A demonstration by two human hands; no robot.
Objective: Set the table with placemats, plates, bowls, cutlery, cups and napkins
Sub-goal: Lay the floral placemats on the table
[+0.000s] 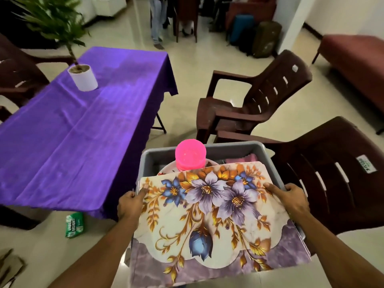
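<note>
Placemats (216,213) with a floral print lie stacked across the near end of a grey tub (239,148). Both arms reach forward, one on each side of the tub. The left hand (129,205) and right hand (291,197) curl around the tub's side rims, thumbs pressing down on the top placemat. Pink cups (190,155) stand stacked at the tub's far end.

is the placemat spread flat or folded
Spread flat: the placemat lies open across the grey bin, its whole flower print showing, left hand and right hand gripping its side edges.
</note>
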